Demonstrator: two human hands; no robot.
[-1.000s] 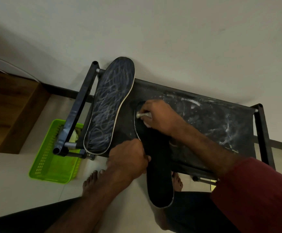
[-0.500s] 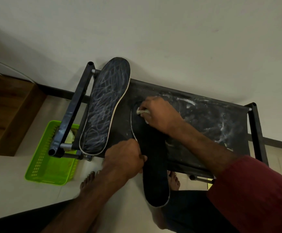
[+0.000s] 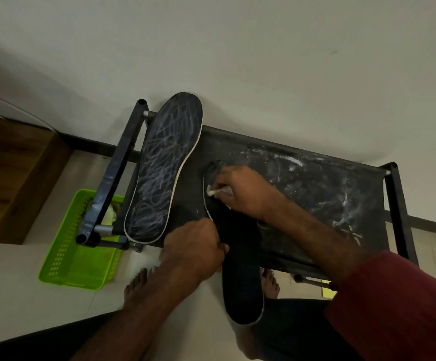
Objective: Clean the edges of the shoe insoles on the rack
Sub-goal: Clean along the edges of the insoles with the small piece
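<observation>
Two dark insoles lie on a black rack [image 3: 316, 188]. The left insole [image 3: 165, 168] is covered in white scribbles and has a pale edge. The plain black insole [image 3: 240, 277] hangs over the rack's front edge. My left hand [image 3: 196, 246] grips its left side at the middle. My right hand [image 3: 240, 194] pinches a small whitish cloth [image 3: 215, 191] and presses it against the insole's upper left edge. The toe end is partly hidden by my right hand.
White powdery smears cover the rack's fabric top on the right. A green plastic basket [image 3: 76, 259] sits on the floor at the left, beside a wooden cabinet [image 3: 14, 178]. A wall runs behind the rack. My bare feet stand below it.
My right hand with the cloth has slid a little down along the black insole's left edge. The left hand keeps its grip.
</observation>
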